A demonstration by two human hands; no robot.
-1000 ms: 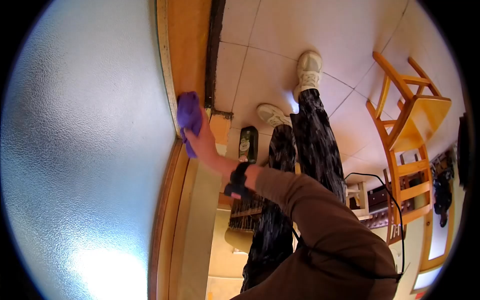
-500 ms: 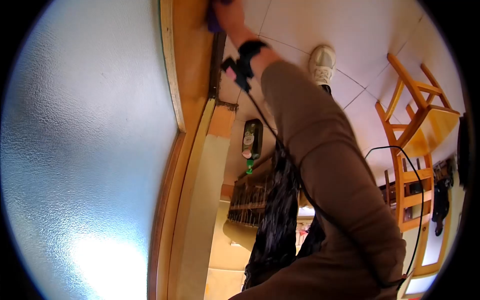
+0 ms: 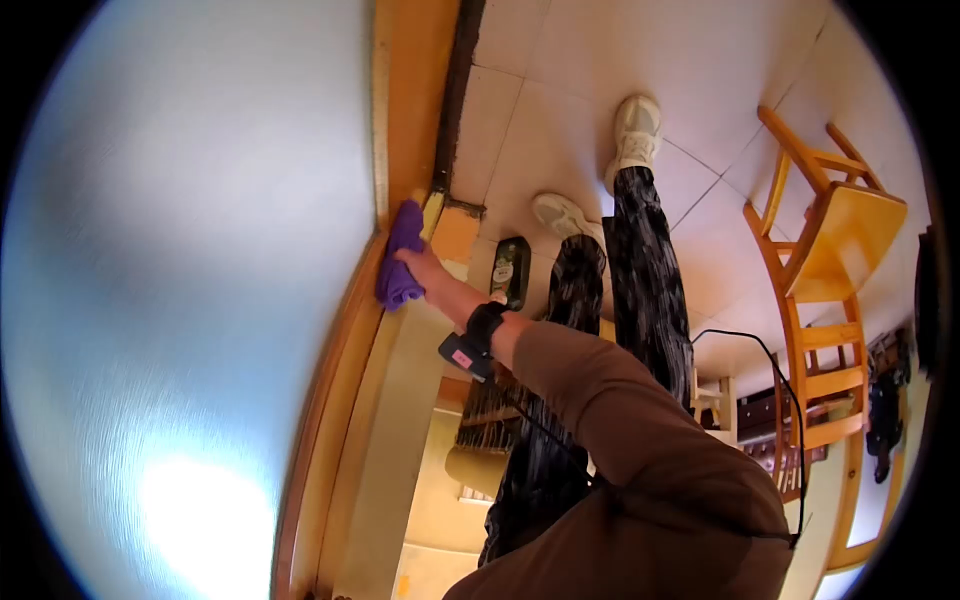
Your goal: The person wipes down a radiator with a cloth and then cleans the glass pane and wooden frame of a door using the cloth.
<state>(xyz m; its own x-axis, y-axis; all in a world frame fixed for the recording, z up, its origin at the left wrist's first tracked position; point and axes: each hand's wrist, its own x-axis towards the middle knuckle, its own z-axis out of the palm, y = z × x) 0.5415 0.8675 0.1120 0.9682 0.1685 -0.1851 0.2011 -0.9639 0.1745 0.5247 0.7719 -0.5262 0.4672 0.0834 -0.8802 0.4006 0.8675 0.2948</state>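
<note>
My right hand is closed around a bunched purple cloth, holding it against the wooden frame of a frosted glass panel. A black strap with a small black box on it circles the right wrist, below a brown sleeve. Just beyond the forearm, a dark green bottle with a pale label is partly covered by the wrist. My left hand is out of the picture.
On the right, a wooden chair is on the tiled floor. My legs in dark patterned trousers and pale shoes are beside the frame. A black cable loops near the sleeve. A slatted rack appears low in view.
My right hand has come down from the top edge of the view with the purple cloth, along the wooden frame. The forearm now crosses over the bottle's lower end, and a second shoe shows.
</note>
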